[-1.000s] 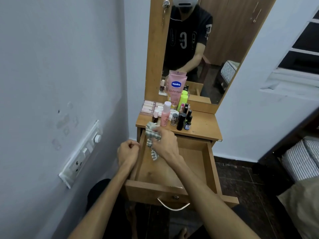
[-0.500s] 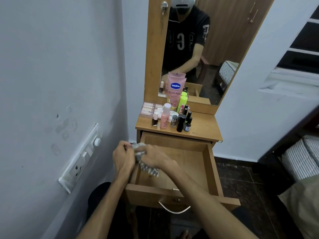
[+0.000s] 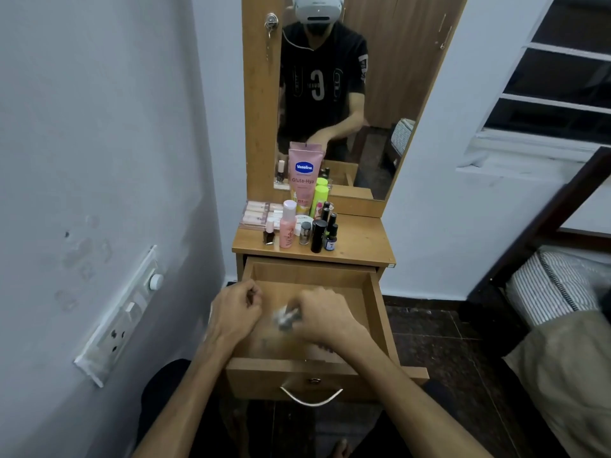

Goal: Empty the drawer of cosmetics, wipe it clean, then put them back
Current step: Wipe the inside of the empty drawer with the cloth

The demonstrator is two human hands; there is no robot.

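Head view: the drawer (image 3: 375, 302) is pulled right out, and both hands are down inside it. The right hand (image 3: 325, 317) grips a blurred cloth (image 3: 286, 317) against the drawer floor; the left hand (image 3: 236, 309) sits just beside it, fingers curled, whether it holds anything I cannot tell. The cosmetics (image 3: 297, 223) stand clustered on the surface (image 3: 360, 242) below the mirror (image 3: 380, 94).

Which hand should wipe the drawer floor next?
Right. The right hand already grips the cloth inside the open drawer; the left hand sits curled at its left wall.
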